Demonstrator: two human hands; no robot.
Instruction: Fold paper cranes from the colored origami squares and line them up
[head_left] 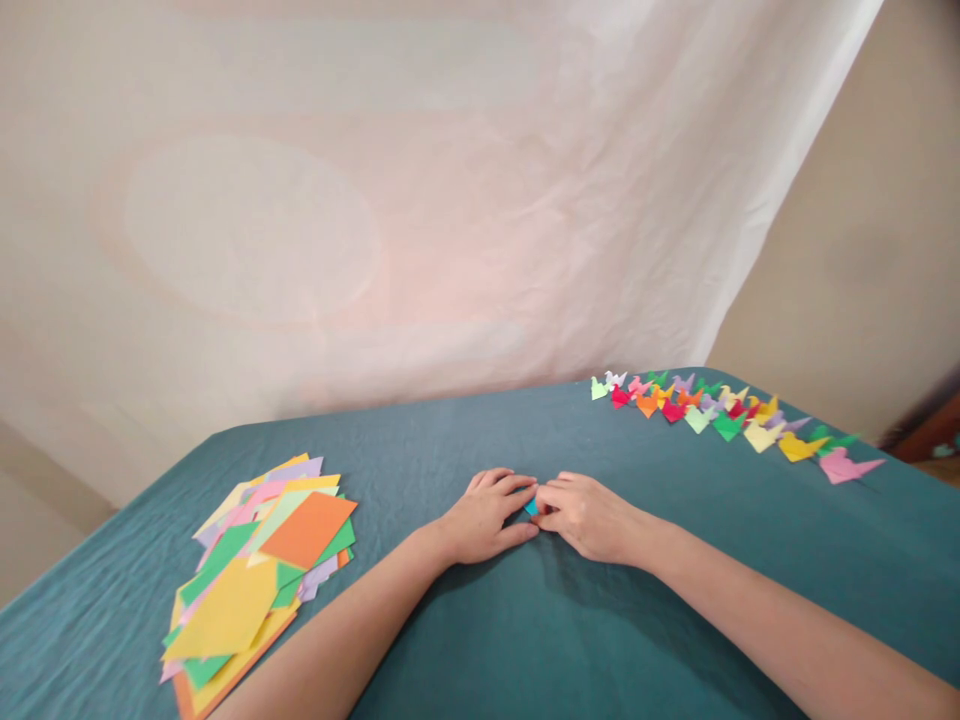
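Note:
A small piece of blue folded paper point(532, 507) lies low at the table's middle, between my two hands and mostly covered by them. My left hand point(491, 515) rests palm down on its left side. Its fingers are stretched out, with the index finger and thumb reaching to either side of the paper. From the right, my right hand point(585, 515) has its fingers bent and pinched on the paper. The paper's full shape is hidden by the fingers.
Loose coloured paper sheets point(311, 530) are heaped on the left of the green tablecloth point(450, 640). Rows of small folded paper birds point(727, 425) in several colours stand toward the back right. A pale cloth point(450, 200) hangs behind the table.

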